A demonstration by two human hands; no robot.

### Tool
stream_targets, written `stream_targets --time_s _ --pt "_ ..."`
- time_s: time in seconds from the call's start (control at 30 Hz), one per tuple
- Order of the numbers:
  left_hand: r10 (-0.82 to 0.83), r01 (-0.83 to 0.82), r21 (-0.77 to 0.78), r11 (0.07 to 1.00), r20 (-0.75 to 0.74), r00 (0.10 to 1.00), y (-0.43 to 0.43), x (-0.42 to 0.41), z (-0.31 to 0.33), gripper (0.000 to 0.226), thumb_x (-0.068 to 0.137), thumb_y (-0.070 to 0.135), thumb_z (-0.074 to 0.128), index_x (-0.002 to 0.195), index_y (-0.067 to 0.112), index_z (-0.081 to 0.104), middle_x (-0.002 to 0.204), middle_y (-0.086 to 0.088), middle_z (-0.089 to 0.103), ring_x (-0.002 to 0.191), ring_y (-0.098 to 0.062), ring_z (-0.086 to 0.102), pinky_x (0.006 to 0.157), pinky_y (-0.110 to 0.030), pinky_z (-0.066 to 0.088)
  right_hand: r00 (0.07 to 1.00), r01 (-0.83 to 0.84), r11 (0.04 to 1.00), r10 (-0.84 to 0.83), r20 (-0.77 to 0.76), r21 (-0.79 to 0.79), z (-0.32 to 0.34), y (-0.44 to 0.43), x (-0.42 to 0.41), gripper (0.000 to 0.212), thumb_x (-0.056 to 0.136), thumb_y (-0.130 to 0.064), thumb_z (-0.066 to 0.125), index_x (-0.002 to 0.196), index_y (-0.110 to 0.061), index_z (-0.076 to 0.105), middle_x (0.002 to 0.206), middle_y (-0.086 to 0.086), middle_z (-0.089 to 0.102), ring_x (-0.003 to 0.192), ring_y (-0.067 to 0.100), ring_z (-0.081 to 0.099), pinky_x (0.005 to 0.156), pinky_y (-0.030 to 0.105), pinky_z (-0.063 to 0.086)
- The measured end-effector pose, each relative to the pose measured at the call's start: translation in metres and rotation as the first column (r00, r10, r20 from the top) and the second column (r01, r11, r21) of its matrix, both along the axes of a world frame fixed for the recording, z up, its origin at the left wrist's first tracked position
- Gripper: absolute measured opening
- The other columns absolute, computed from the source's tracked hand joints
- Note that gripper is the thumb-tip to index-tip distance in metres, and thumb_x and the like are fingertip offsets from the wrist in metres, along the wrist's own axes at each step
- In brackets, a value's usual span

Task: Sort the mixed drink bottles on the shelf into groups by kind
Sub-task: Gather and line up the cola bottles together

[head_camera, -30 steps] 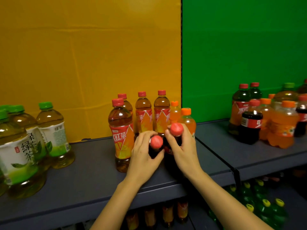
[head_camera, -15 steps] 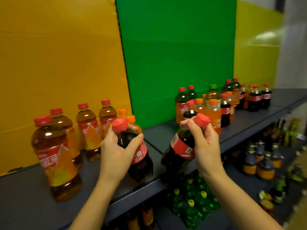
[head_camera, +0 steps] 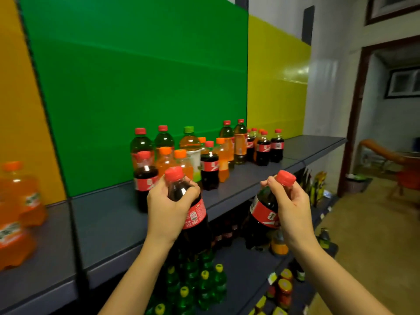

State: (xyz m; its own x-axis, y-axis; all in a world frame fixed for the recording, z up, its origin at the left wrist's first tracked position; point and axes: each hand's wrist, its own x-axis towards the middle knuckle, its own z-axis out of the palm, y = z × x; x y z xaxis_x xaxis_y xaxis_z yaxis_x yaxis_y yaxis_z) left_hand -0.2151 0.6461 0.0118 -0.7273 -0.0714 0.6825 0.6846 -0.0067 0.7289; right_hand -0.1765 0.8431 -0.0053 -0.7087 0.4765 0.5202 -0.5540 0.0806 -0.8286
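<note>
- Orange soda bottles (head_camera: 17,208) stand far left on the grey shelf (head_camera: 109,221), blurred.
- Left hand (head_camera: 169,206): fingers wrapped round a cola bottle (head_camera: 193,214), held upright over the shelf edge.
- Right hand (head_camera: 289,205): fingers curled round the neck of a second cola bottle (head_camera: 263,212), tilted, off the shelf front.
- Mixed bottles (head_camera: 204,151) clustered behind.

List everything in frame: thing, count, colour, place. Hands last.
held cola bottles: 2, dark with red caps and labels, one in each hand
mixed bottle cluster: many, exact count unclear, cola, orange soda, amber tea with red caps, one green-capped bottle, on the shelf before the green panel
cola group: about three, dark, red caps, far right of the cluster
orange soda bottles: two, blurred, left edge
shelf: 1, grey, top tier
back panels: orange, green, yellow
green bottles with yellow caps: several, lower tier
left hand: 1, bare, around bottle neck
right hand: 1, bare, at bottle neck
</note>
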Motion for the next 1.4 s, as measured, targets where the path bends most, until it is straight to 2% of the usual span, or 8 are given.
stream_targets --time_s 0.23,0.4,0.63,0.8,0.93,1.13,1.27,1.4 --pt "-0.012 0.015 -0.045 0.999 0.048 0.999 0.110 -0.048 -0.003 0.014 0.064 0.025 0.067 0.074 0.017 0.061 0.078 -0.003 0.067 0.073 -0.011 0.062 0.066 -0.018 0.049 0.998 0.067 0.998 -0.068 0.009 0.009 -0.004 0.104 -0.043 0.015 0.087 -0.030 0.057 0.076 -0.025 0.065 0.069 -0.013 0.067 0.080 0.016 0.065 0.071 0.034 0.051" --pt "0.021 -0.018 -0.134 0.991 0.024 0.999 0.178 -0.100 -0.001 0.009 0.075 0.005 0.068 0.077 0.009 0.060 0.076 -0.002 0.064 0.068 -0.004 0.058 0.063 -0.007 0.045 0.994 0.106 0.994 -0.106 0.006 -0.005 -0.009 0.161 -0.090 0.014 0.088 -0.027 0.057 0.083 -0.017 0.065 0.078 -0.004 0.066 0.087 0.024 0.064 0.079 0.042 0.051" --pt "0.049 -0.048 -0.158 0.986 0.001 0.999 0.251 -0.179 0.003 0.019 0.075 0.009 0.068 0.072 0.022 0.055 0.074 0.004 0.062 0.067 -0.002 0.056 0.063 -0.010 0.044 0.994 0.103 0.995 -0.103 -0.022 0.004 -0.001 0.226 -0.167 0.012 0.088 -0.027 0.057 0.079 -0.021 0.064 0.080 -0.002 0.066 0.085 0.021 0.063 0.081 0.042 0.048" --pt "0.091 -0.098 -0.170 0.980 -0.049 0.995 0.286 -0.226 0.012 0.012 0.074 0.011 0.069 0.077 0.016 0.058 0.074 0.007 0.062 0.073 -0.006 0.059 0.071 -0.020 0.047 0.992 0.105 0.994 -0.103 -0.072 0.034 0.013 0.266 -0.217 0.012 0.087 -0.027 0.059 0.082 -0.018 0.063 0.083 -0.003 0.067 0.085 0.016 0.063 0.080 0.037 0.048" --pt "0.139 -0.152 -0.187 0.971 -0.082 0.987 0.306 -0.248 0.014 0.013 0.073 0.008 0.069 0.076 0.014 0.058 0.069 0.014 0.059 0.067 0.007 0.056 0.063 -0.003 0.041 0.994 0.074 0.997 -0.072 -0.085 0.023 0.016 0.288 -0.250 0.019 0.076 -0.043 0.061 0.076 -0.024 0.061 0.083 0.004 0.065 0.082 0.018 0.059 0.077 0.037 0.047" --pt "0.236 -0.247 -0.204 0.947 -0.074 0.969 0.326 -0.278 0.012 0.012 0.074 0.010 0.069 0.081 0.012 0.061 0.073 0.012 0.063 0.071 0.001 0.058 0.068 -0.012 0.045 0.996 -0.004 0.999 0.008 -0.086 0.052 0.016 0.314 -0.302 0.012 0.083 -0.034 0.061 0.079 -0.024 0.064 0.083 0.002 0.066 0.085 0.023 0.062 0.079 0.041 0.049" --pt "0.318 -0.324 -0.199 0.925 -0.063 0.946 0.341 -0.291 0.009 0.012 0.073 0.010 0.070 0.081 0.010 0.061 0.073 0.010 0.063 0.070 0.002 0.058 0.066 -0.007 0.042 0.993 -0.098 0.990 0.104 -0.060 0.099 0.017 0.323 -0.339 0.010 0.083 -0.034 0.061 0.076 -0.028 0.064 0.083 0.002 0.068 0.091 0.028 0.063 0.085 0.048 0.050" --pt "0.452 -0.454 -0.191 0.871 -0.055 0.890 0.357 -0.302 0.004 0.014 0.073 0.011 0.071 0.078 0.017 0.059 0.072 0.010 0.064 0.073 -0.001 0.059 0.068 -0.010 0.043 0.974 -0.222 0.959 0.227 -0.007 0.179 0.016 0.330 -0.371 0.011 0.084 -0.033 0.061 0.079 -0.023 0.062 0.085 0.011 0.067 0.088 0.029 0.063 0.086 0.051 0.051"
